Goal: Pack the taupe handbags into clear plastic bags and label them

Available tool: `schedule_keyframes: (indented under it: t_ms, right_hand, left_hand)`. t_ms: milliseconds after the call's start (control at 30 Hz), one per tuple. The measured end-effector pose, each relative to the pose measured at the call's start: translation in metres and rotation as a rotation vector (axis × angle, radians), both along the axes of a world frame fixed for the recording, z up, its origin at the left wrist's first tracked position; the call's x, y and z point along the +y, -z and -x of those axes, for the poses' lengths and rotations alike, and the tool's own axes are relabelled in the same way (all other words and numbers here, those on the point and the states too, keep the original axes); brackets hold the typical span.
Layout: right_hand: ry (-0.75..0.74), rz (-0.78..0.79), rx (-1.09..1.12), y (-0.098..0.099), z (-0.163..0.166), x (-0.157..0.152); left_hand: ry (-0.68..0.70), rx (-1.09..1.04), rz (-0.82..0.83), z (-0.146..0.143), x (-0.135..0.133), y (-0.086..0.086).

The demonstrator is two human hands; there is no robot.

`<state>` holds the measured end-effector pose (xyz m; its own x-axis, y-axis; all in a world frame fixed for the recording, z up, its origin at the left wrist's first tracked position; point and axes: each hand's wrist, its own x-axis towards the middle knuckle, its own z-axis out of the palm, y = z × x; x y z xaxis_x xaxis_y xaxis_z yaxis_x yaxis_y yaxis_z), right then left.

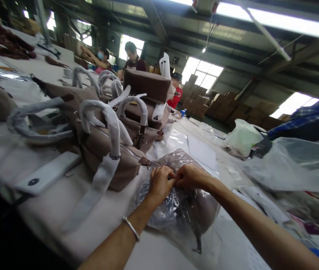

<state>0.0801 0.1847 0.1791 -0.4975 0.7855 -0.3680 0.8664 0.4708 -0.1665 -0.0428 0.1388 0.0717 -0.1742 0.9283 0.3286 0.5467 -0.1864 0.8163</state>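
My left hand (161,182) and my right hand (190,177) meet over a clear plastic bag (176,210) that holds a taupe handbag lying on the white table (72,210). Both hands are closed, pinching the crinkled plastic near the bag's top edge. A silver bangle (130,228) circles my left wrist. Just left of my hands stands a taupe handbag (111,157) with its handles wrapped in white foam.
More wrapped handbags (145,112) line the table behind. A white phone (47,173) lies at the left. White paper (201,152), plastic bags (291,165) and a green-white bag (242,137) sit to the right. Other people work at the far end beside stacked cartons (204,103).
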Motion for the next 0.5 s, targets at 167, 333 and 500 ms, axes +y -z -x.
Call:
schedule_keyframes:
  t_ms: [167, 333, 500]
  right_hand:
    - [0.033, -0.066, -0.082, 0.003, 0.005, -0.003]
    - [0.052, -0.124, -0.146, 0.002, 0.011, -0.003]
    - [0.027, -0.141, -0.186, 0.0, 0.011, -0.003]
  left_hand:
    - [0.027, 0.054, 0.018, 0.003, -0.002, -0.001]
    - [0.05, 0.152, -0.01, 0.018, 0.015, -0.026]
    - [0.188, 0.311, -0.113, 0.001, 0.084, -0.066]
